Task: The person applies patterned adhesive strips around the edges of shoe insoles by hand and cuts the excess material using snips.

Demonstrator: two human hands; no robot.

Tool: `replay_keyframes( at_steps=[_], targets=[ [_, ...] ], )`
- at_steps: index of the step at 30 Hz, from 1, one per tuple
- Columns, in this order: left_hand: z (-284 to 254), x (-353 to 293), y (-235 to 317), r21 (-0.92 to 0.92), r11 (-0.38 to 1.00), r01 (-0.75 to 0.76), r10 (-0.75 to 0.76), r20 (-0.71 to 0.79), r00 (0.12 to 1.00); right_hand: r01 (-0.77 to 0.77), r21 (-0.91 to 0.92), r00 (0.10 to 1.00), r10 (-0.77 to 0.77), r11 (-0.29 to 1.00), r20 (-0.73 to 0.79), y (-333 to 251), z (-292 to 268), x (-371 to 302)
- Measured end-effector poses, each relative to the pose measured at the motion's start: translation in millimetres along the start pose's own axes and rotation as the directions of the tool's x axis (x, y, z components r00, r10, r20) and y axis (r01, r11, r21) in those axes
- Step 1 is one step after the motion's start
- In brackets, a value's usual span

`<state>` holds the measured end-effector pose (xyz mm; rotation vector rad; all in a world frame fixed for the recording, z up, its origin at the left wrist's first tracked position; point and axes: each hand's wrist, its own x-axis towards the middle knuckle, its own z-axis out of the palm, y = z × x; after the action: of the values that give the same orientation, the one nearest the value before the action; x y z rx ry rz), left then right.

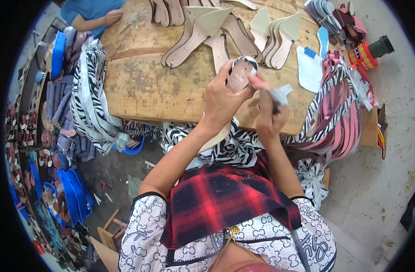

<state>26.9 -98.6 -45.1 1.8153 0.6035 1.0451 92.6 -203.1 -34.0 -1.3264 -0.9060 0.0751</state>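
At center, left hand (220,96) grips a sole (239,76) as right hand (270,117), holding pale material (282,94), seemingly works its rim, needing steadiness next.

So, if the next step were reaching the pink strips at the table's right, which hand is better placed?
Probably the right hand: it is nearer the pink strips, while the left hand grips the tan sole. However, the right is blurred and seems to hold a pale piece.
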Motion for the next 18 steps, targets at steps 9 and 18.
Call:
replay_keyframes(
  at_steps=[9,18],
  targets=[
    [-3,26,10,-0.632,0.483,0.606,-0.464,0.402,0.789,-0.236,0.198,0.970,0.217,0.951,0.113,-8,-11,33],
    [17,5,-5,-0.585,0.583,0.564,-0.524,0.260,0.811,-0.302,0.057,0.924,0.278,0.951,0.262,-8,-38,-11]
  ],
)
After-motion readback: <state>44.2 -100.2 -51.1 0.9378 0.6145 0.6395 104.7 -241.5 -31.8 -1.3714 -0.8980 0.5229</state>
